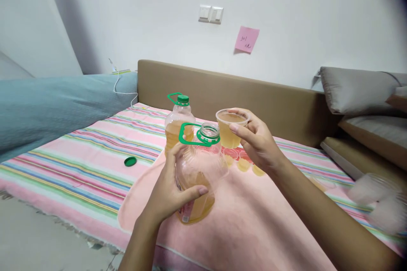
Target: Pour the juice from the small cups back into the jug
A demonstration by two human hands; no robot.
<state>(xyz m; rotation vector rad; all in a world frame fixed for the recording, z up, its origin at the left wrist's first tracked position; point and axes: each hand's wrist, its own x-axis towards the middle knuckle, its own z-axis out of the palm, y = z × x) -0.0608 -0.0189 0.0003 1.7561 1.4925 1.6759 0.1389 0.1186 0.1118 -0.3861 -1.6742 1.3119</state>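
Note:
My left hand [178, 186] is wrapped round a clear plastic bottle [203, 161] with a green ring handle at its neck. The bottle has no cap on, and amber liquid fills its lower part. Close to its mouth, on the right, my right hand [257, 139] grips a clear plastic cup [231, 129] nearly full of the same coloured liquid. Behind stands a second bottle [178, 125] of amber liquid with its green cap on. Several small cups [243, 165] with yellowish liquid sit beyond my hands, partly hidden. A loose green cap [130, 161] lies to the left.
Everything stands on a striped cloth [95, 152] with a pink cloth [254, 228] over it. Blurred stacked clear cups [378, 199] are at the right edge, below grey cushions [356, 89]. A brown headboard [222, 89] runs along the back. A white cable [122, 91] hangs at the left.

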